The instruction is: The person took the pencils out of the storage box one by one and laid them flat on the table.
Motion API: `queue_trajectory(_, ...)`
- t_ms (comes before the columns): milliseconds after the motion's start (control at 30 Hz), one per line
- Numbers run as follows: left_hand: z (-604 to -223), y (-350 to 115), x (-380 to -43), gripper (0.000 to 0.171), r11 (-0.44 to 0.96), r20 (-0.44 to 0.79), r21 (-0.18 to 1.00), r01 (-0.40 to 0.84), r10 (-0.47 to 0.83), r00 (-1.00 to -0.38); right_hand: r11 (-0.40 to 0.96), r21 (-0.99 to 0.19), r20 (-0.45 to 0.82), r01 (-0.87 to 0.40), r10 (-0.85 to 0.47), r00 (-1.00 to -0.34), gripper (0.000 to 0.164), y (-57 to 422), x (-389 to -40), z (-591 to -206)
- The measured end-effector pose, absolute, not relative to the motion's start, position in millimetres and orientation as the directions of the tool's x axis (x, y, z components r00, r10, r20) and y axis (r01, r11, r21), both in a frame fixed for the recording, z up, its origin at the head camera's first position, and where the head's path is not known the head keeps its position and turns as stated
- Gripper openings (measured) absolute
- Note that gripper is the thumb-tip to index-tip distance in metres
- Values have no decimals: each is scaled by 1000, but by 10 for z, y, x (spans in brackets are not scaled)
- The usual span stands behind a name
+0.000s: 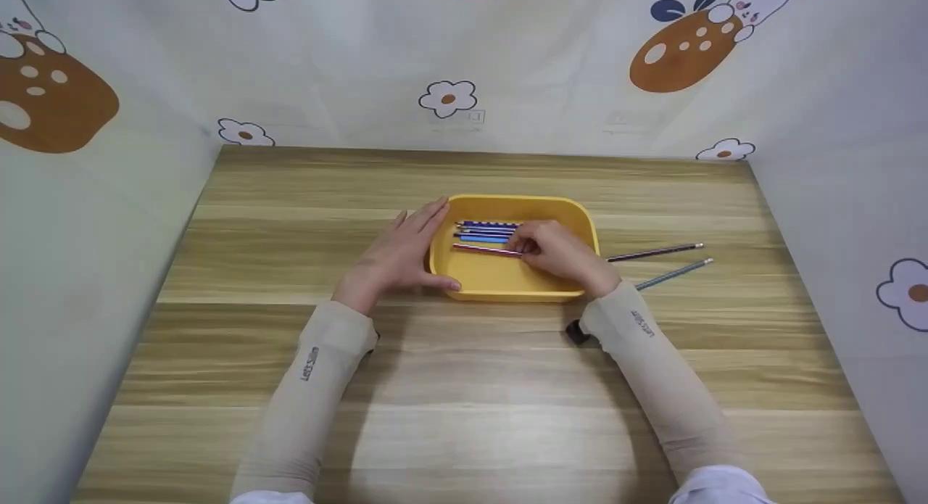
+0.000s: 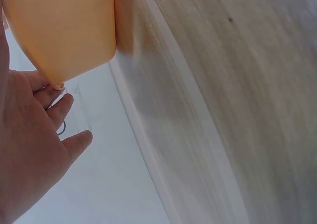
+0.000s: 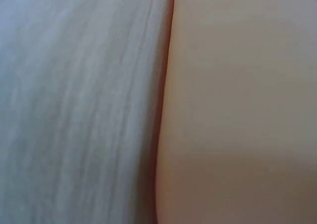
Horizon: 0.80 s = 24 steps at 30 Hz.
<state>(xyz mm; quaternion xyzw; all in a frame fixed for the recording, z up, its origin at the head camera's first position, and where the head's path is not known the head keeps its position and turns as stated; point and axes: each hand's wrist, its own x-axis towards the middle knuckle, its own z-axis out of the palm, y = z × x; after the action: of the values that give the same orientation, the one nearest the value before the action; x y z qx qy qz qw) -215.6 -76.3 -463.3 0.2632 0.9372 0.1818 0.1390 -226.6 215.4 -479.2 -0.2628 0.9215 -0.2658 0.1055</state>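
A yellow plastic tray (image 1: pixel 507 296) sits on the table with several pencils inside. Blue and dark patterned pencils (image 1: pixel 482 232) lie side by side towards its back. My right hand (image 1: pixel 558 250) reaches in over the tray's right side and pinches a red-striped pencil (image 1: pixel 482 250), in front of the row and nearly parallel to it. Spread along the left side of the tray is my left hand (image 1: pixel 399 257), fingers at the back left corner and thumb at the front one. In the left wrist view, its fingertips (image 2: pixel 62 105) are at the rim. The right wrist view shows only the tray wall (image 3: pixel 237 105) and tabletop.
To the right of the tray, a dark pencil (image 1: pixel 656 252) and a grey-green pencil (image 1: pixel 674 273) lie slanted on the wooden table (image 1: pixel 464 417). Patterned fabric walls (image 1: pixel 348 69) enclose the table at the back and sides.
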Motion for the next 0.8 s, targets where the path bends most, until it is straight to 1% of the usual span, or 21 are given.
queue_trajectory(567,-4640,-773,-2151,127,786,-156,419,454,555,-817,652,-656,-22,-380,-520,-854,21,2169,-2230,-4732)
queue_trajectory(800,-4634,-776,-2151,128,784,-155,422,455,557,-816,626,-701,-9,-341,-486,-874,23,2183,-2212,-4676)
